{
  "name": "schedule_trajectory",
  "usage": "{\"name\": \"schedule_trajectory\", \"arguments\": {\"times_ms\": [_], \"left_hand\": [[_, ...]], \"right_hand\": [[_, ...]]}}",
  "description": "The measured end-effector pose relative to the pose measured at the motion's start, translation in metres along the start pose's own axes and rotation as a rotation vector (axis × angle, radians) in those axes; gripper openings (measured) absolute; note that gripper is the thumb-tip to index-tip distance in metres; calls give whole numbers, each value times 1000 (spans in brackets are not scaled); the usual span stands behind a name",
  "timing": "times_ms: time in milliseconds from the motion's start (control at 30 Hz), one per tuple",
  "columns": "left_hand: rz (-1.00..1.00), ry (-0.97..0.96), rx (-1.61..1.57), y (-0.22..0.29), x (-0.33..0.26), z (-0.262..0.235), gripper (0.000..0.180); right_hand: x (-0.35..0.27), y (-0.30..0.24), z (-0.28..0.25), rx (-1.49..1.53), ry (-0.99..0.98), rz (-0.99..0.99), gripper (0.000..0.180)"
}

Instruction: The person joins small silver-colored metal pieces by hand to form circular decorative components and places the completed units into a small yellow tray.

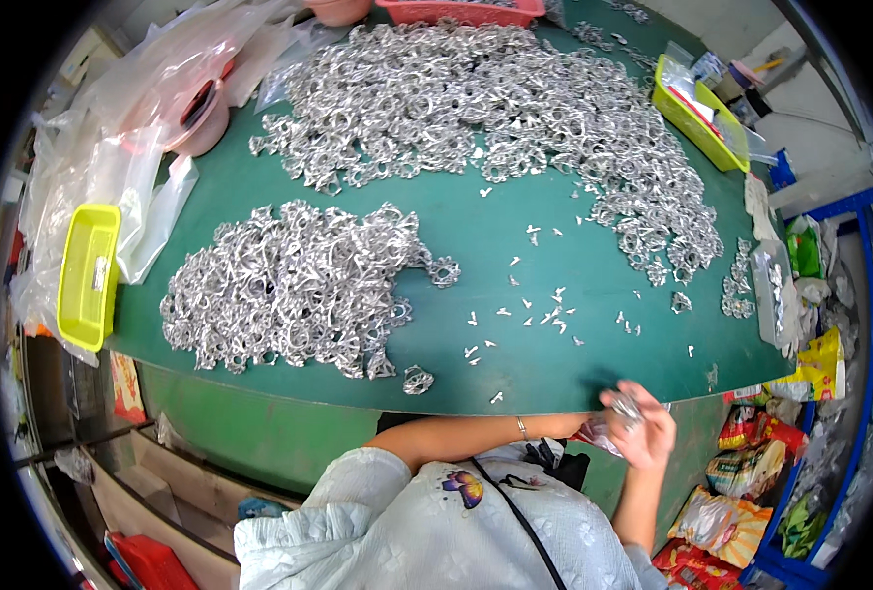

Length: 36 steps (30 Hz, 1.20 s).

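My right hand (650,440) is raised at the table's front edge. Its fingers are closed round a silver openwork metal piece (626,409), which looks slightly blurred. Beside it, my left hand (566,425) reaches across from the left, low at the edge, its fingers hidden. A clear plastic bag with some red on it (602,436) shows between the two hands. On the green table (554,369), small silver slivers (554,315) lie scattered beyond my hands. To the left sits a heap of similar silver metal pieces (289,290), with a single piece (418,380) lying close to the edge.
A larger heap of silver pieces (456,98) spreads across the back. Yellow-green trays stand at the left (89,280) and back right (697,118). Clear plastic sheeting (161,79) drapes over a pink basin (207,128). Colourful packets (722,521) fill a blue rack (854,393) at right.
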State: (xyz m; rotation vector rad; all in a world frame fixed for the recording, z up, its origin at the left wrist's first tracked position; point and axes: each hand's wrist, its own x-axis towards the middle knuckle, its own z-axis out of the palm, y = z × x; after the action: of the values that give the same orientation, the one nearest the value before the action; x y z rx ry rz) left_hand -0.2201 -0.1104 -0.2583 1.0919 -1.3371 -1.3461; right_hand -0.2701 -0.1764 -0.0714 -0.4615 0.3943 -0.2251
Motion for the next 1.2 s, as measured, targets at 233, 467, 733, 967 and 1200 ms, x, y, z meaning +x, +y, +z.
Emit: {"name": "schedule_trajectory", "arguments": {"times_ms": [233,467,733,967,1200], "left_hand": [[-13,58,76,2,-10,-8,17],[11,179,82,-1,-4,-9,22],[18,131,86,-2,0,-8,21],[-13,118,147,-6,0,-7,21],[-8,141,119,-8,-2,-10,21]], "right_hand": [[-55,-1,-89,-589,577,-85,38],[-35,22,-78,-2120,456,73,27],[65,47,111,-1594,17,-243,22],[185,90,130,-1842,12,-807,25],[170,89,118,-1672,25,-717,9]]}}
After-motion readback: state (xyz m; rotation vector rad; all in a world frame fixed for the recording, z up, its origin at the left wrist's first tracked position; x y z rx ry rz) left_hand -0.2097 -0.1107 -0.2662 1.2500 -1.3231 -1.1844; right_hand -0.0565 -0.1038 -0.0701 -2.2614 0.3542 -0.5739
